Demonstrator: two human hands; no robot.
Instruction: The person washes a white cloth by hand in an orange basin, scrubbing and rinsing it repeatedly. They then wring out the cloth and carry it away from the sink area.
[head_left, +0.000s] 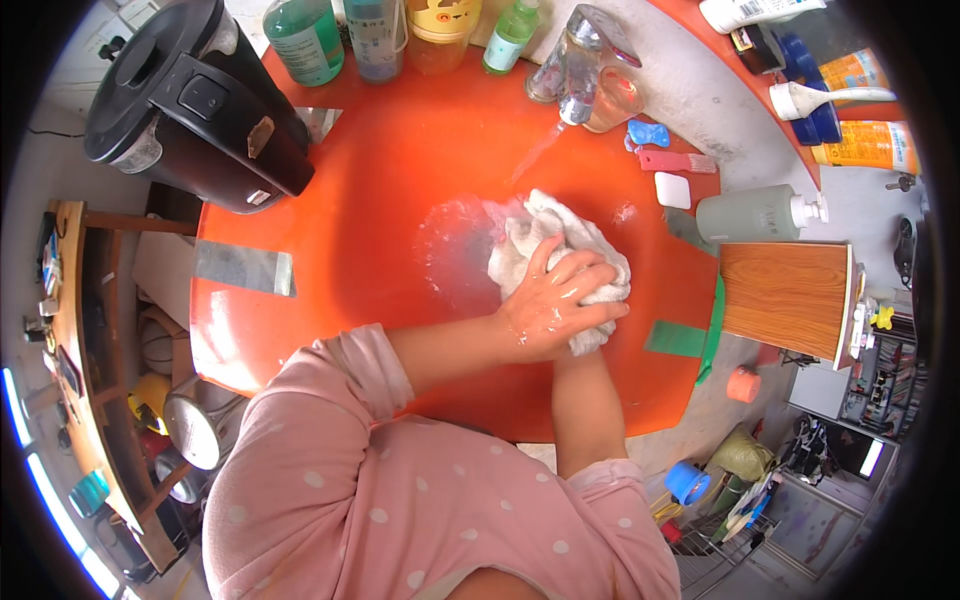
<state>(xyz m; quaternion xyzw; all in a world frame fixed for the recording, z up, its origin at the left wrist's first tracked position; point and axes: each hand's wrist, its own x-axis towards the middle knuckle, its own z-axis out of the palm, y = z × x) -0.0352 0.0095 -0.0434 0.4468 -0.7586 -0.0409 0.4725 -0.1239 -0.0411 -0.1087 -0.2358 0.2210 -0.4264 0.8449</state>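
My left hand (559, 304) is wet and lies over a bunched white cloth (574, 225), its fingers spread and curled onto the folds. My right forearm (589, 405) reaches up to the cloth's lower end; the right hand itself is hidden behind the cloth and my left hand. Beyond them, a metal tap (581, 67) runs a thin stream of water (540, 150) toward the cloth. Splashed water (457, 240) spreads beside the cloth, over the orange surface (390, 165).
A black electric kettle (202, 112) stands at the back left. Several bottles, including a green one (304, 41), line the back. Near the tap are a clear cup (616, 97), a pink brush (675, 161), a white block (672, 190) and a grey pump bottle (750, 213).
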